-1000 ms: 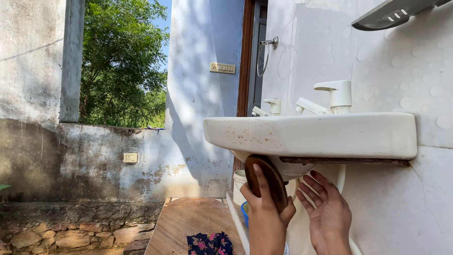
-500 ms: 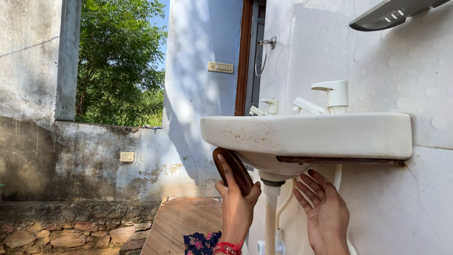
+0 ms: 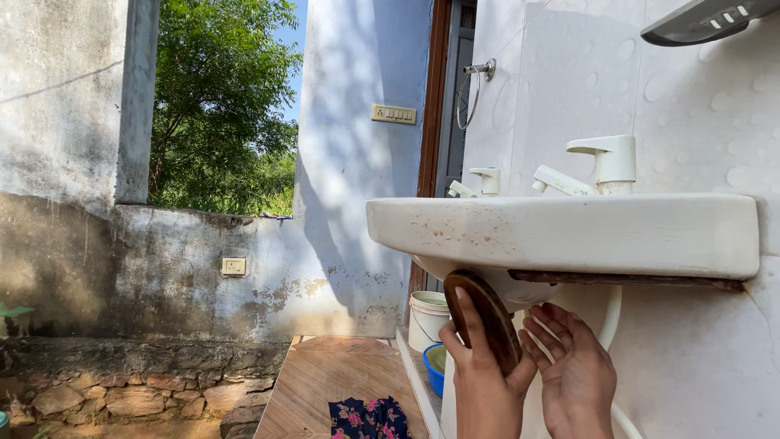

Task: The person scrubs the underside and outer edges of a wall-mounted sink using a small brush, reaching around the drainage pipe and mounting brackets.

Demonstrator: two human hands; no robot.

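Pressing a brown oval brush (image 3: 485, 319) under the white sink (image 3: 569, 232), the left hand (image 3: 485, 382) grips it; the right hand (image 3: 578, 378) is open beside.

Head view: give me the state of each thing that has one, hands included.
Left hand: gripping the brown oval scrubber, pressing it up.
Brown oval scrubber: tilted, against the underside of the basin.
Right hand: open, palm up, holding nothing.
Wash basin: mounted on the wall, outside stained with rusty specks.
Taps: no water seen running.
White bucket: upright on the floor.
Blue bowl: upright beside the bucket.
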